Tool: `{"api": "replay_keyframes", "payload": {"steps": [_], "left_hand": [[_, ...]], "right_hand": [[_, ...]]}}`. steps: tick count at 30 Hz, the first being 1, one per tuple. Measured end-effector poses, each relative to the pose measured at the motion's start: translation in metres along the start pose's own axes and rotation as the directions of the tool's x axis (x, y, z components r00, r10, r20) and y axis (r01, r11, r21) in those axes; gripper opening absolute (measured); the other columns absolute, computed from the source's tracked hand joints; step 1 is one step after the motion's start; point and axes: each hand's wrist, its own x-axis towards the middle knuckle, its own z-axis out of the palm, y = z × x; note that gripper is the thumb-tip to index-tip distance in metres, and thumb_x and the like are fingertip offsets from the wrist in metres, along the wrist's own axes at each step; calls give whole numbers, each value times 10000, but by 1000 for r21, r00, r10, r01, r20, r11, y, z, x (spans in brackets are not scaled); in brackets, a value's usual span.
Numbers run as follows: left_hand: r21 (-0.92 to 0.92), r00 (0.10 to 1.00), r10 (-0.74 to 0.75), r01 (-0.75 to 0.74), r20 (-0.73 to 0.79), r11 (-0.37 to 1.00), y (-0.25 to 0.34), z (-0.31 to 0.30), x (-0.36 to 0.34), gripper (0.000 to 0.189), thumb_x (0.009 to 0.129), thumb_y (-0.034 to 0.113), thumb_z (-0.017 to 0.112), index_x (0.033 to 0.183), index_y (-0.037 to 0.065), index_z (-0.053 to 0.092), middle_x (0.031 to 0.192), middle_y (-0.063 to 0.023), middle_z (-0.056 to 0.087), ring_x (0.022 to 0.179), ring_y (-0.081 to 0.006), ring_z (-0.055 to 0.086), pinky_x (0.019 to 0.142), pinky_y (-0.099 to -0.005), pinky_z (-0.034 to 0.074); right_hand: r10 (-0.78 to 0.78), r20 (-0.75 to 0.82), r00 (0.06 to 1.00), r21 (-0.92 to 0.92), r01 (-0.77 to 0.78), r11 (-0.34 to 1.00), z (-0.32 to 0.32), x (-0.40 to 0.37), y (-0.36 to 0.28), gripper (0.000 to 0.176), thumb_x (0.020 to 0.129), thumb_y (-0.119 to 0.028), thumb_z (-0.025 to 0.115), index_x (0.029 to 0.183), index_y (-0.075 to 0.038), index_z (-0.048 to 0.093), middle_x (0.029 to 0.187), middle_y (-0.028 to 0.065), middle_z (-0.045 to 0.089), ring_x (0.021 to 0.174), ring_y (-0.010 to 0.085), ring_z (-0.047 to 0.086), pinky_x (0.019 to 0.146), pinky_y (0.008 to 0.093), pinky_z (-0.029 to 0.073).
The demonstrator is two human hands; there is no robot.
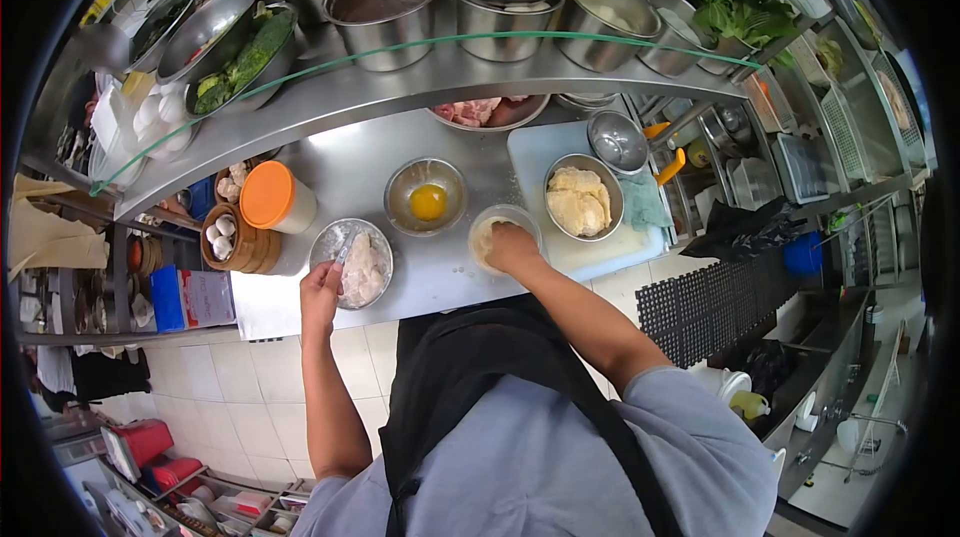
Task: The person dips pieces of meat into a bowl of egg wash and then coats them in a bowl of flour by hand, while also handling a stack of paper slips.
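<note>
At the near left of the counter, my left hand reaches over the rim of a metal bowl, its fingers pinched together. Inside lies a pale, flour-coated piece of meat, and a thin shiny strip shows by my fingertips; I cannot tell what they grip. My right hand dips into a small bowl of whitish crumbs or flour, its fingers hidden below the knuckles. Between and beyond the hands stands a metal bowl with egg yolk. Coated pale pieces fill another metal bowl to the right.
A white cutting board lies under the right-hand bowl, beside an empty steel bowl and a green cloth. An orange-lidded tub and bamboo steamer stand left. Overhead, a steel shelf carries several pots.
</note>
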Motion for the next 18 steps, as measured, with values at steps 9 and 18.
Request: {"api": "replay_keyframes", "payload": {"steps": [9,18], "left_hand": [[-19,1000,-4,4,6,1000,5,-1,0,266,966,236,635,1047,-10,692,670,37,515,591,-54,417,533,-231,313],[15,1000,-5,5,-13,1000,6,0,2,285,966,251,639,1061,-12,693,665,33,516,587,-58,422,530,-234,317]], "right_hand": [[-114,-113,987,230,137,964,-36,-10,17,282,702,-258,676,891,-48,680,902,185,691,879,355,662,765,429,527],[-143,-157,977,564,208,799,-86,-33,33,238,728,-191,698,851,-6,612,766,126,641,689,219,612,664,341,495]]}}
